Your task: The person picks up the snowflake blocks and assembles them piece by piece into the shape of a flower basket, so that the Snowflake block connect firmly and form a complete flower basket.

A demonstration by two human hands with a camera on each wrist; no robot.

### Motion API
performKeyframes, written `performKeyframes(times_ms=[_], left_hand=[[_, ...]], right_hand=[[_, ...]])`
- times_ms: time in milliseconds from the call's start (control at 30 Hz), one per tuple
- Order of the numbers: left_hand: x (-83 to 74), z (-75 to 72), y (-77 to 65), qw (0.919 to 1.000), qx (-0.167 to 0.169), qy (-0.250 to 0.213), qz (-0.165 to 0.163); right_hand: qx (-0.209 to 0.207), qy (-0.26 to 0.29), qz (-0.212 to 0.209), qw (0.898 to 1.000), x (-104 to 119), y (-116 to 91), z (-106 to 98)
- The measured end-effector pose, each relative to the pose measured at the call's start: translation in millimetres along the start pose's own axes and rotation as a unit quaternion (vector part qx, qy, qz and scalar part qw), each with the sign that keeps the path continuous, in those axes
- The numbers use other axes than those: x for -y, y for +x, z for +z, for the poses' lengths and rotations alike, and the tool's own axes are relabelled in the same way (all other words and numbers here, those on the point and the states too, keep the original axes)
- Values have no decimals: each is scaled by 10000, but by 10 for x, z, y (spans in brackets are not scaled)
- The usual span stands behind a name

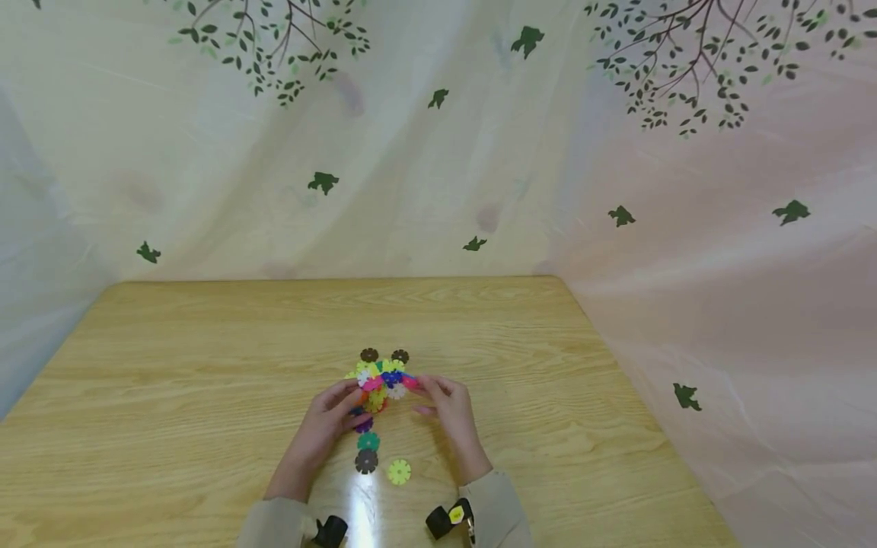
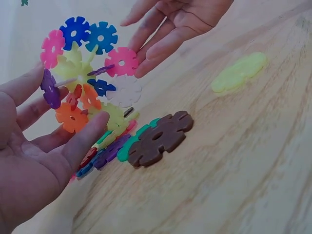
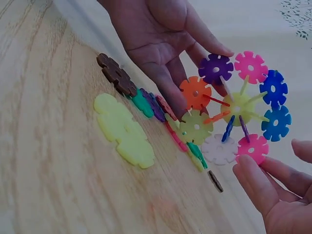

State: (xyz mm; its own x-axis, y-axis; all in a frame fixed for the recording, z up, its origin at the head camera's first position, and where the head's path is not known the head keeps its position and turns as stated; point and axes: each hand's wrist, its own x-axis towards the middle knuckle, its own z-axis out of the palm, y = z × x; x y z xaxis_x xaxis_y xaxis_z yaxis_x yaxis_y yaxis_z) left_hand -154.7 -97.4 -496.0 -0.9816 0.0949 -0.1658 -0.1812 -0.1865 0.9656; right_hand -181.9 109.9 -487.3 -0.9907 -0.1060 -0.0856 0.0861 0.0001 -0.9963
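A wheel of interlocking plastic snowflake discs (image 3: 238, 108) is held up between both hands, with pink, blue, purple, orange and white discs around a yellow centre. My left hand (image 1: 327, 420) grips its left side, fingers at the purple disc (image 2: 50, 88) and orange disc (image 2: 71, 117), thumb by a yellow one. On the other side, my right hand (image 1: 450, 415) pinches the pink disc (image 3: 252, 148) at the rim. Beneath the wheel, a flat figure of joined discs lies on the table, its brown end disc (image 1: 366, 460) nearest me; the wheel and left hand hide its middle.
One loose yellow disc (image 1: 400, 472) lies flat to the right of the figure's near end. Two brown discs (image 1: 369, 355) show at the figure's far end. The wooden table (image 1: 205, 358) meets a leaf-printed cloth (image 1: 411, 167) at its back and sides.
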Motion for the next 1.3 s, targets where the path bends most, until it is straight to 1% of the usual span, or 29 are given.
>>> performKeyframes(times_ms=[133, 267, 400, 467, 500, 600, 767, 933, 1133, 1200, 1300], left_hand=[[1, 12, -11, 9999, -9, 73, 126], [7, 31, -19, 9995, -35, 204, 238], [12, 53, -14, 9975, -179, 605, 304], [14, 57, -10, 9959, -259, 819, 298], [15, 56, -7, 9949, -283, 926, 296], [30, 42, 6, 9942, -265, 1003, 298], [26, 32, 1, 9941, -213, 1000, 356], [8, 25, -16, 9949, -131, 898, 449], [-2, 9, -13, 9943, -105, 995, 379], [6, -1, -13, 9941, -50, 991, 450], [19, -16, -12, 9935, 58, 885, 720]], right_hand=[[138, 174, 29, 9998, -7, -10, -20], [326, 3, -60, 9995, -24, -23, -56], [383, -392, -120, 9984, -38, -26, -84], [401, -486, -102, 9980, -48, -23, -93], [424, -525, -111, 9977, -50, -26, -98], [521, -455, -112, 9975, -54, -34, -104], [604, -383, -171, 9973, -52, -38, -107], [604, -204, -269, 9976, -53, -21, -108], [691, 42, -303, 9971, -51, -10, -115], [747, 106, -311, 9967, -52, -9, -123], [847, 183, -323, 9957, -59, -7, -140]])
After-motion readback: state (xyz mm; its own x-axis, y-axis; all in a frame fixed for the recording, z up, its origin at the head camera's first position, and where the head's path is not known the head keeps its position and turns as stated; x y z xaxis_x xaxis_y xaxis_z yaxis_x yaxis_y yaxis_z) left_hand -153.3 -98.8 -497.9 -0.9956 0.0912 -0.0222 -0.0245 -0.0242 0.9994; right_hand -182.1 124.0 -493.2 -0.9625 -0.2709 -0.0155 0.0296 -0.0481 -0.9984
